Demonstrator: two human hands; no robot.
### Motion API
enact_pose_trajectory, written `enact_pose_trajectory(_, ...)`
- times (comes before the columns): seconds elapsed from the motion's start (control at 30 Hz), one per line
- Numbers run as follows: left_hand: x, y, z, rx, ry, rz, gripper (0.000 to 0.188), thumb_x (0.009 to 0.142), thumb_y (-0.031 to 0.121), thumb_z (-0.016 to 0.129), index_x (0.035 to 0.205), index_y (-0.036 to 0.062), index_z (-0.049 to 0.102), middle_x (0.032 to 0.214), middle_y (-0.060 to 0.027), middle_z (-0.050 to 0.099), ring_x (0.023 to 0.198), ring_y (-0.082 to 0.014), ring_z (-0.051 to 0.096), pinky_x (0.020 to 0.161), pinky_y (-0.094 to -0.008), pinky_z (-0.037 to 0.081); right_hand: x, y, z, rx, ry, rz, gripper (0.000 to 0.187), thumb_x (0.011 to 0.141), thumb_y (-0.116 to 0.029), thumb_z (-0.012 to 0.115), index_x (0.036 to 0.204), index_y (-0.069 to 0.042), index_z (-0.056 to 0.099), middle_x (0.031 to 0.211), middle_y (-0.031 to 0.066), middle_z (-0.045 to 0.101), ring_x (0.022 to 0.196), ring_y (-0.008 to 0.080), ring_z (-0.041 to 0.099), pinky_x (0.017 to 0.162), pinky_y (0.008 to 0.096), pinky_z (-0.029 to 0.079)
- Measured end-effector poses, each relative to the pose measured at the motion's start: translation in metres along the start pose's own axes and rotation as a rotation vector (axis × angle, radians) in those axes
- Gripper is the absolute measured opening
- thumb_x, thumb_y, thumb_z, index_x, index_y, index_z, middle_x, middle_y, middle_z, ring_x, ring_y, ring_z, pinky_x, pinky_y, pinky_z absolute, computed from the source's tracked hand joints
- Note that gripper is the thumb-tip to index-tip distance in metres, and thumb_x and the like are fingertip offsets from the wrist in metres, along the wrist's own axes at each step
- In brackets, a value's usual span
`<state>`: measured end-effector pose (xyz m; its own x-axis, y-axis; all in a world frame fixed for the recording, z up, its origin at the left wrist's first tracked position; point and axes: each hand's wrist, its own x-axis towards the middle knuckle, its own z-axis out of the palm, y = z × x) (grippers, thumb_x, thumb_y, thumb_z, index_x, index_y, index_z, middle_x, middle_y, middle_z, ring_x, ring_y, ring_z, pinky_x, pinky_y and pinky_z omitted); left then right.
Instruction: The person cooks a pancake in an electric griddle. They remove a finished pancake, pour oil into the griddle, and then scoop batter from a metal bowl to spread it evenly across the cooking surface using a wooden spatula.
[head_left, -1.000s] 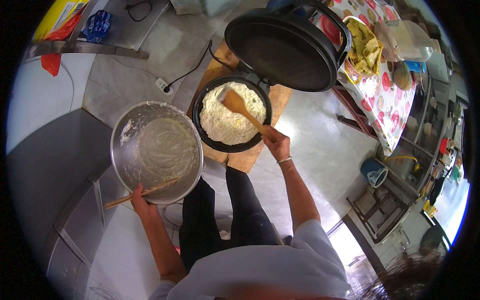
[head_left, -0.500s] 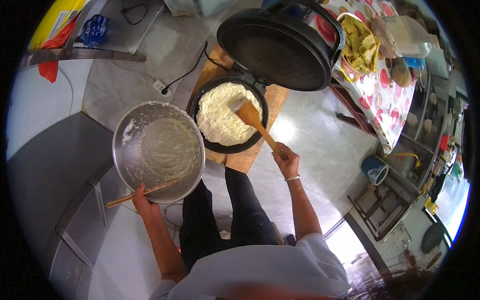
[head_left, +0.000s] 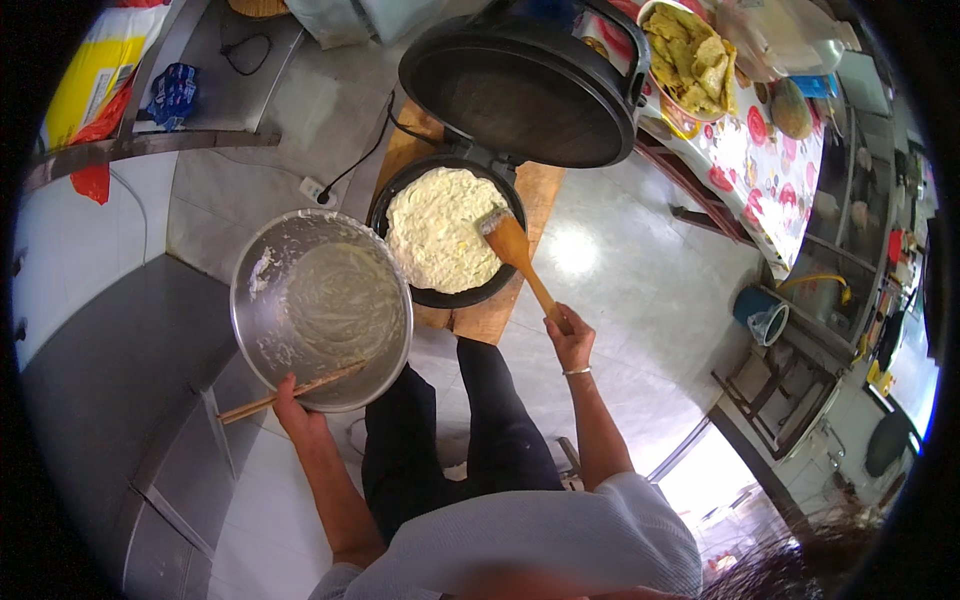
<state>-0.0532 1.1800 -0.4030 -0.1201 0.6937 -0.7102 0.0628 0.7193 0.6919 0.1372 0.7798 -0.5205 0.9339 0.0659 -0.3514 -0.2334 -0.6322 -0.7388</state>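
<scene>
The fingers of the right hand [head_left: 570, 340] were closed round the handle end of a wooden spatula [head_left: 520, 262], whose blade rested on the near right edge of the pale batter [head_left: 440, 228] spread in the black electric pan [head_left: 445, 232]. A second earlier that blade had lain nearer the middle of the batter; it had since swept out to the rim, and the batter now covered most of the pan floor, so the spreading looked nearly finished. The left hand [head_left: 298, 412] gripped the near rim of a steel mixing bowl [head_left: 320, 308] held just left of the pan, its fingers also pinching a pair of wooden chopsticks [head_left: 290, 392] against that rim. The bowl held only smears. The pan's hinged lid [head_left: 525, 90] stood open behind the pan, and the pan sat on a wooden board [head_left: 490, 310] on the floor.
</scene>
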Motion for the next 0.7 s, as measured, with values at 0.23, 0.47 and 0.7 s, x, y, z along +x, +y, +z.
enact_pose_trajectory(0.23, 0.030, 0.021, -0.006, 0.031, -0.114, -0.043, 0.038, 0.078, 0.010, 0.063, 0.113, -0.0005, 0.055, 0.111, -0.0129, 0.057, 0.104, -0.0281, 0.056, 0.090, -0.0442, 0.048, -0.063, -0.013, 0.058, 0.312, 0.163, 0.217, 0.035, 0.073, -0.005, 0.078, 0.105, 0.001, 0.064, 0.086, 0.0037, 0.067, 0.077, 0.0097, 0.061, 0.069, 0.0247, 0.051)
enact_pose_trajectory(0.47, 0.098, 0.057, -0.041, 0.072, -0.217, 0.004, 0.030, 0.075, 0.010, 0.066, 0.103, 0.0016, 0.059, 0.103, -0.0096, 0.060, 0.097, -0.0253, 0.058, 0.087, -0.0400, 0.048, -0.110, -0.028, 0.145, -0.232, 0.209, 0.172, 0.041, 0.070, -0.020, 0.077, 0.103, 0.000, 0.063, 0.079, 0.0194, 0.066, 0.070, 0.0321, 0.066, 0.064, 0.0384, 0.052)
enact_pose_trajectory(0.7, 0.119, 0.087, -0.043, 0.133, -0.222, 0.045, 0.030, 0.073, 0.010, 0.068, 0.101, 0.0008, 0.058, 0.100, -0.0101, 0.060, 0.094, -0.0248, 0.058, 0.084, -0.0412, 0.049, -0.123, -0.057, 0.177, -0.151, 0.280, -0.048, 0.061, 0.074, -0.005, 0.065, 0.131, -0.005, 0.042, 0.092, 0.0220, 0.064, 0.070, 0.0388, 0.063, 0.060, 0.0426, 0.051)
